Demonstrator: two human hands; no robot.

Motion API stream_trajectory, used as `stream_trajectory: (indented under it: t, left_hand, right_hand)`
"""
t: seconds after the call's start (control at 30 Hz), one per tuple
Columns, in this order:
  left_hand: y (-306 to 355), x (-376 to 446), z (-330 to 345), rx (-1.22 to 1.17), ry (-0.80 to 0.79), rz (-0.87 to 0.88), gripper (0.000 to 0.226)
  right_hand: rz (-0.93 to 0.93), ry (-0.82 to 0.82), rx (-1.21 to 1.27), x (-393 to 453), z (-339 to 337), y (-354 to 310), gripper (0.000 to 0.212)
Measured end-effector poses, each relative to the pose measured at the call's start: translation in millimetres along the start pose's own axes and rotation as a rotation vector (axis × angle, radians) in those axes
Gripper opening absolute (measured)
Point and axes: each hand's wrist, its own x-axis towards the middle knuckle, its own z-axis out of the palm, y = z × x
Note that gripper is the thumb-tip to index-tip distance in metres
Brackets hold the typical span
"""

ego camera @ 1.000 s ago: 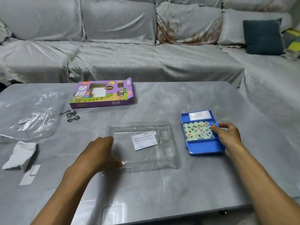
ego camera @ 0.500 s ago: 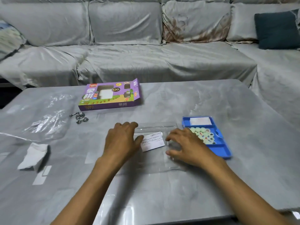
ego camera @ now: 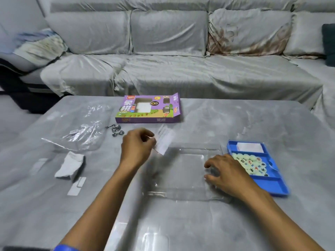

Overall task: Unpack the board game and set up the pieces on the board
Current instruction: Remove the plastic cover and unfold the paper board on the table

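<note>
My left hand [ego camera: 138,147] is pinching a tilted paper slip [ego camera: 164,140]; my right hand [ego camera: 227,173], fingers spread, is pressing the clear tray [ego camera: 181,176].

**Occlusions, crops, blur: head view**

- Right hand [ego camera: 228,173] covers the 9 o'clock edge of the blue tray [ego camera: 270,185] and some of the game pieces [ego camera: 253,163]; piece characters too small to read.
- Paper slip [ego camera: 164,140] is motion-blurred, print illegible. Left hand [ego camera: 138,147] hides its 9 o'clock end, fingertips smeared.
- Clear plastic insert [ego camera: 183,171]: outline mostly lost against the table [ego camera: 272,124], only glints visible.
- Purple game box [ego camera: 149,109]: small print unreadable.
- Metal rings [ego camera: 114,130]: too small to count.
- Dark cushion [ego camera: 329,44] cut by the 3 o'clock frame edge.
- Both forearms cropped at 6 o'clock.
</note>
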Motion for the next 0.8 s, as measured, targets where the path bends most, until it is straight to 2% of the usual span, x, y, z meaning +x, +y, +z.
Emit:
stream_trajectory:
  t: [0.1, 0.23, 0.33, 0.4, 0.47, 0.53, 0.6, 0.63, 0.67, 0.7, 0.73, 0.8]
  left_hand:
    - [-44.9, 34.4, -51.3, 0.055, 0.176, -0.161, 0.01]
    - [-97.2, 40.9, -64.4, 0.026, 0.198, -0.404, 0.01]
    - [-114.2, 46.2, -61.3, 0.037, 0.215, -0.432, 0.004]
    - [-116.6, 49.0, -60.9, 0.057, 0.228, -0.43, 0.012]
    - [-112.6, 49.1, -60.0, 0.169, 0.262, -0.381, 0.016]
    - [-98.0, 47.6, -56.5, 0.248, 0.276, -0.238, 0.012]
    - [-79.8, 44.0, -48.5, 0.232, 0.201, -0.037, 0.008]
    - [-71.4, 40.2, -42.4, 0.226, 0.124, 0.058, 0.006]
    - [-62.9, 34.9, -35.3, 0.236, 0.031, 0.138, 0.006]
    - [-56.8, 29.8, -27.8, 0.261, -0.058, 0.195, 0.005]
    - [-53.1, 24.9, -20.9, 0.289, -0.122, 0.233, 0.005]
    - [-50.5, 19.8, -9.6, 0.31, -0.151, 0.25, 0.006]
  right_hand:
    - [0.004, 0.021, -0.014, 1.9, 1.9, -1.6, 0.025]
    - [0.018, 0.077, -0.079, 8.9, 8.9, -4.8, 0.016]
    - [0.035, 0.072, -0.068, 13.8, 12.1, -4.6, 0.017]
    - [0.062, 0.08, -0.087, 14.8, 13.7, -7.3, 0.017]
    - [0.037, 0.224, -0.142, 14.0, 9.6, -20.0, 0.019]
    - [-0.099, 0.3, -0.104, 7.1, 0.1, -41.1, 0.029]
    - [-0.212, 0.031, -0.069, -6.0, -1.2, -69.2, 0.038]
    - [-0.233, -0.115, -0.109, -12.9, 2.2, -81.6, 0.033]
    - [-0.256, -0.167, -0.183, -17.8, 10.2, -88.8, 0.023]
    - [-0.249, -0.155, -0.228, -19.6, 15.6, -92.4, 0.014]
    - [-0.215, -0.125, -0.232, -18.7, 18.9, -92.7, 0.017]
    - [-0.182, -0.04, -0.249, -12.6, 17.1, -86.1, 0.022]
